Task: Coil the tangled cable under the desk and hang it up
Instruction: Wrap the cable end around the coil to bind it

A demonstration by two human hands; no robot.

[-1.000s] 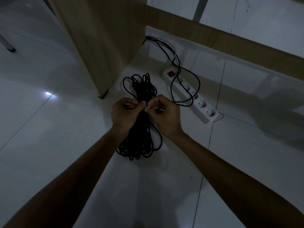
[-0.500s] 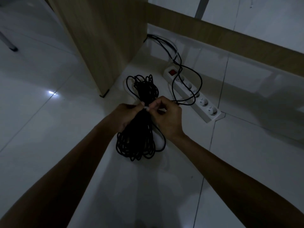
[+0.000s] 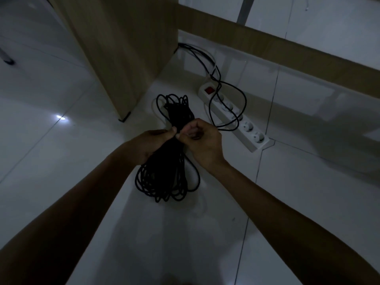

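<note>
A black cable [image 3: 164, 182] lies bundled in a long coil on the white tiled floor. My left hand [image 3: 152, 144] grips the coil's middle from the left. My right hand [image 3: 202, 144] pinches at the same spot from the right, thumb and fingers closed on something small and pale that I cannot make out. The fingertips of both hands meet over the bundle's waist. One loose strand of the cable [image 3: 232, 103] loops away over the power strip toward the desk corner.
A white power strip [image 3: 234, 118] with a red switch lies on the floor to the right of the coil. The wooden desk side panel [image 3: 115, 58] stands at the back left, and a wooden rail [image 3: 287, 50] runs along the wall.
Both hands stayed at the coil's middle with small finger movements. The pale bit between the fingertips is less visible now. The view has shifted slightly.
</note>
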